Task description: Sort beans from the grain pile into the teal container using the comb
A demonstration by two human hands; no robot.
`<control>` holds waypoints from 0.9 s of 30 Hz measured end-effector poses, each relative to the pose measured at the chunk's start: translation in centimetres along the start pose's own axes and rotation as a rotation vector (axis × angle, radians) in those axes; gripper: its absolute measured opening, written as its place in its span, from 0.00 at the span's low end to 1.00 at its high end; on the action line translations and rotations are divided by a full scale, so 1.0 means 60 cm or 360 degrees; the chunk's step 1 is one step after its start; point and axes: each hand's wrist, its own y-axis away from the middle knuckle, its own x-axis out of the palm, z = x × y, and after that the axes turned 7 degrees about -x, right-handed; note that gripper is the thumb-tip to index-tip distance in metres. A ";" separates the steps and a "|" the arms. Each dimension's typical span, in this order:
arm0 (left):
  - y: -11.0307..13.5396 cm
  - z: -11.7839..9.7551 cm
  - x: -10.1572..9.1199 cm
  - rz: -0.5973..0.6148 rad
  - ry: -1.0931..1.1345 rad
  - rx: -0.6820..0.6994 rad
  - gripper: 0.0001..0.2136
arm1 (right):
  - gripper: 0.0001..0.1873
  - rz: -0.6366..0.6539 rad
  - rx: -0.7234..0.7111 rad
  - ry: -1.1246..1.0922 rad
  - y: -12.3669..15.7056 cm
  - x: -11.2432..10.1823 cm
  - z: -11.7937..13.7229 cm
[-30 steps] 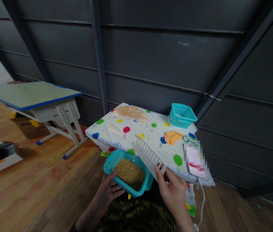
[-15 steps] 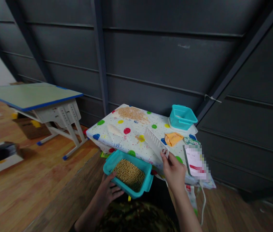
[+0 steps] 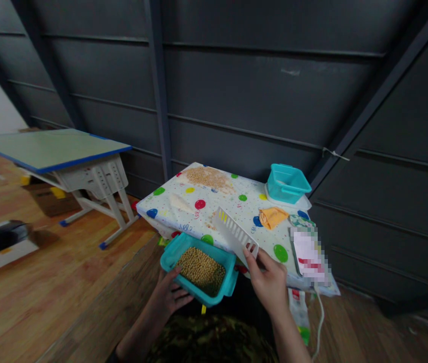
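My left hand [image 3: 174, 292] grips the near left side of a teal plastic basin [image 3: 168, 252], its thumb over the rim and its fingers beneath. Yellow soybeans [image 3: 201, 269] fill much of the basin, which sits just below the table's front edge. In my right hand [image 3: 269, 277], pinched by one end, is a white slotted plastic strip [image 3: 232, 232]. The strip slants over the table front, its far end at a few loose beans [image 3: 210, 221]. Farther back on the cloth lies a spread pile of soybeans [image 3: 206, 177].
A second teal basin [image 3: 288, 184] stands at the back right of the balloon-print tablecloth [image 3: 229, 201]. Before it lie an orange cloth [image 3: 272, 218] and a blurred phone-like device [image 3: 308, 254] with a white cable [image 3: 320, 322]. A desk [image 3: 55, 148] stands left; a dark wall rises behind.
My right hand has moved left and slightly toward me with the slotted strip, whose far end now covers part of the small bean patch. My left hand still holds the basin.
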 end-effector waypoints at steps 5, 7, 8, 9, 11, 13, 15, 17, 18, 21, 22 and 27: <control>0.001 0.001 -0.003 0.0027 0.0013 0.0022 0.35 | 0.13 0.0027 -0.0105 -0.0125 0.002 -0.012 0.018; 0.003 0.000 -0.003 0.0026 0.0007 0.0025 0.35 | 0.10 0.0039 -0.0140 -0.0174 0.004 -0.014 0.022; 0.004 -0.001 -0.002 0.0018 0.0000 0.0022 0.36 | 0.10 0.0051 -0.0146 -0.0194 0.004 -0.015 0.022; 0.006 -0.001 -0.002 0.0015 -0.0005 0.0018 0.36 | 0.10 0.0064 -0.0145 -0.0209 0.005 -0.015 0.021; 0.010 -0.002 -0.001 0.0039 0.0004 0.0033 0.36 | 0.10 0.0061 -0.0111 -0.0207 0.004 -0.014 0.015; 0.013 -0.002 0.001 0.0068 0.0015 0.0060 0.36 | 0.12 0.0002 -0.0040 -0.0150 0.001 -0.011 0.003; 0.014 -0.003 0.002 0.0069 0.0024 0.0070 0.36 | 0.14 -0.0082 0.0026 -0.0052 -0.005 -0.004 -0.013; 0.011 -0.004 0.003 0.0014 0.0017 0.0036 0.36 | 0.17 -0.0145 0.0058 0.0051 -0.014 0.005 -0.029; 0.008 -0.005 0.003 -0.0017 0.0016 0.0022 0.37 | 0.19 -0.0166 0.0064 0.0094 -0.019 0.010 -0.036; 0.003 -0.005 0.001 -0.0043 -0.0002 0.0025 0.38 | 0.23 -0.0175 0.0065 0.0165 -0.034 0.024 -0.047; 0.002 -0.005 0.000 -0.0034 -0.0006 0.0037 0.38 | 0.24 -0.0158 0.0058 0.0172 -0.038 0.028 -0.048; 0.000 -0.004 -0.004 -0.0006 0.0001 0.0053 0.36 | 0.23 -0.0045 0.0022 0.0131 -0.042 0.037 -0.032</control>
